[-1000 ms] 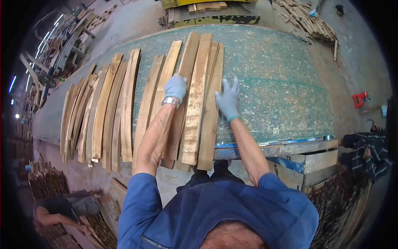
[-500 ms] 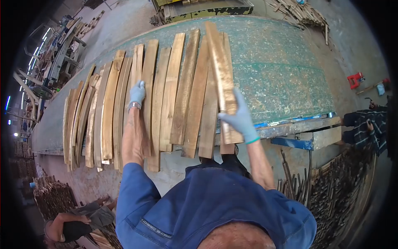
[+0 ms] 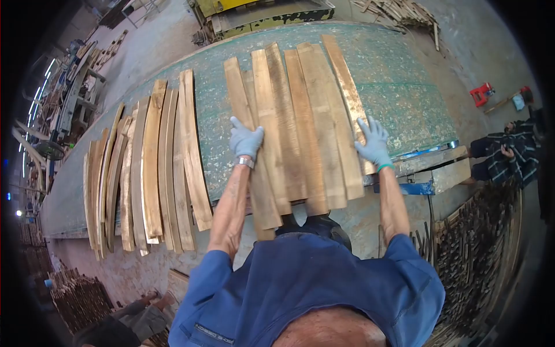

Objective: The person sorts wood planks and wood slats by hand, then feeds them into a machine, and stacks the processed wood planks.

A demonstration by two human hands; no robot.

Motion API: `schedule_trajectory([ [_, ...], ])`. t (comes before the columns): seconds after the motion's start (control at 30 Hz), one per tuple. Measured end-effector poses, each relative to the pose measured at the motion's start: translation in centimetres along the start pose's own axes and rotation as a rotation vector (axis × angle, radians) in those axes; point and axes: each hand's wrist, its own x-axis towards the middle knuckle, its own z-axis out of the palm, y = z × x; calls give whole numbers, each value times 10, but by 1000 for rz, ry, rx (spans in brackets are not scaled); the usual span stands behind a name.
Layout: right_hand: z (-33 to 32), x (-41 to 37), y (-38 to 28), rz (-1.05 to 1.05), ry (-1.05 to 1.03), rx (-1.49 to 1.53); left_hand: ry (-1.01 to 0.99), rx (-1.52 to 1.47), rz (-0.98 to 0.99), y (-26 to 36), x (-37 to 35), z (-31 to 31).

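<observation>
My left hand, in a light blue glove, lies with its fingers apart against the leftmost board of a group on the table. My right hand, gloved too, has its fingers spread at the rightmost board, its thumb over that board's face. Between my hands several long, slightly curved wooden boards lie side by side, their near ends jutting past the table edge. Left of a gap, a second group of wooden boards lies untouched by either hand.
The boards rest on a worn green table. A yellow machine stands beyond it. Stacked wood strips fill the lower right. A red tool lies on the floor. One person is at the right, another at the lower left.
My left hand has moved right, and the boards beside it have drawn together, opening a gap. My right hand has moved right; the board it held tilted now lies along the group's right edge.
</observation>
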Motion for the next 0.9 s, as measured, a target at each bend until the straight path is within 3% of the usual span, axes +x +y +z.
schedule_trajectory([
  [0.07,-5,4,12,62,23,-49,40,-9,39,4,2,12],
  [0.13,-12,11,18,164,137,-83,-92,-173,68,0,11,2],
  [0.17,-8,9,12,146,188,60,-150,-253,80,-5,20,-6],
  [0.23,6,-7,-31,103,289,362,22,-85,86,-21,31,-11],
  [0.3,-28,-36,-93,-7,-62,125,98,78,87,-45,31,-37],
  [0.43,4,-40,-84,-66,11,72,284,279,170,-115,9,-90],
  [0.57,-1,-33,-95,-67,14,114,311,446,-4,-178,-2,-135],
  [0.67,-1,-4,-97,-84,-41,86,243,708,-207,-186,11,-125],
  [0.73,2,9,-107,-100,-53,80,309,527,99,-122,-15,-109],
  [0.77,5,13,-111,-110,-43,84,301,183,498,-127,-3,-68],
  [0.8,4,16,-106,-131,-33,82,213,110,610,-95,-33,-45],
  [0.83,-5,16,-98,-141,17,62,75,226,528,-56,-88,-48],
  [0.9,-22,-2,-86,-158,115,58,-125,266,592,-41,-159,-56],
])
